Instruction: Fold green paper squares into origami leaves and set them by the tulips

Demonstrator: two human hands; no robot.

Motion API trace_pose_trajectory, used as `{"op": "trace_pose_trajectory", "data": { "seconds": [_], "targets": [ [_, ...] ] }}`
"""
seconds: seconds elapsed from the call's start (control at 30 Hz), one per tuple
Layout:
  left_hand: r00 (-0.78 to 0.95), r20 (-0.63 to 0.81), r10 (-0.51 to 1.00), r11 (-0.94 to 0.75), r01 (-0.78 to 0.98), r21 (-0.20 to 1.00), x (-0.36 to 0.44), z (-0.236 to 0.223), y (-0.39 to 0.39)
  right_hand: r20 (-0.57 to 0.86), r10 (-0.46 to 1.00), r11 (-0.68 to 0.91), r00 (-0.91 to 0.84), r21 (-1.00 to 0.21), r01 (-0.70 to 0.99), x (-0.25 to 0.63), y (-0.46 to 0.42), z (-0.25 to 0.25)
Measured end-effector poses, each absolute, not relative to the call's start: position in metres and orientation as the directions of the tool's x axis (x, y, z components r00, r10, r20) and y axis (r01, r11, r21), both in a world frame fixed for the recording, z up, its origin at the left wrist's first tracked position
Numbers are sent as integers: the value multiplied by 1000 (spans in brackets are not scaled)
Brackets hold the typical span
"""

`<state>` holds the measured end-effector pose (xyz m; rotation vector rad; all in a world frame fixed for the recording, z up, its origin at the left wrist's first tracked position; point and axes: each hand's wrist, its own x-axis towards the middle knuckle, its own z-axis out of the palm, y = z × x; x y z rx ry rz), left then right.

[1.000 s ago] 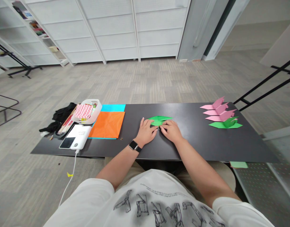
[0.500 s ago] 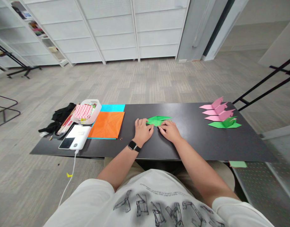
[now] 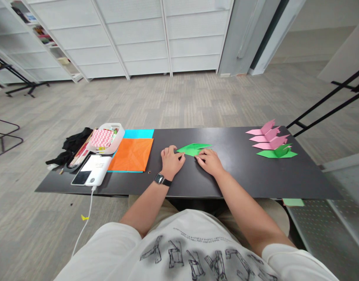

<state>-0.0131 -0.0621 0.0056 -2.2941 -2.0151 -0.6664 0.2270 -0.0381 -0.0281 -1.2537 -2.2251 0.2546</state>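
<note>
A green folded paper [image 3: 192, 150] lies flat on the dark table in front of me, its pointed ends to the left and right. My left hand [image 3: 172, 160], with a watch on its wrist, has its thumb and forefinger pinched at the paper's near left edge, the other fingers curled on the table. At the near right part of the same paper, my right hand [image 3: 210, 160] presses with thumb and fingers together, covering some of that edge.
Pink folded paper birds [image 3: 268, 145] and a green one [image 3: 280, 152] stand in a row at right. On the left are orange paper sheets [image 3: 131, 154], blue paper [image 3: 140, 133], a white basket [image 3: 120, 136], a phone [image 3: 81, 176] and a white power bank [image 3: 99, 169] with its cable.
My left hand has slid left along the near edge of the green paper, uncovering more of it. My right hand has stayed almost in place.
</note>
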Motion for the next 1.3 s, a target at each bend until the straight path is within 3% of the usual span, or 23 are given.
{"op": "trace_pose_trajectory", "data": {
  "seconds": [0.47,0.73,0.87,1.13,1.3],
  "targets": [
    [-38,355,934,-94,933,348,-33,-4,-51,366,840,534,-401,-427,730,227,-38,-28],
    [-81,391,917,-176,798,577,-44,-6,-40,387,837,536,-387,-431,726,227,-39,-24],
    [-101,394,913,-184,761,622,-46,-7,-37,383,849,514,-363,-446,733,227,-40,-21],
    [245,291,925,-366,783,503,-37,-10,-42,371,828,553,-420,-419,720,228,-42,-20],
    [310,258,915,-399,786,471,-35,-11,-43,372,827,554,-421,-419,719,227,-42,-21]
  ]
}}
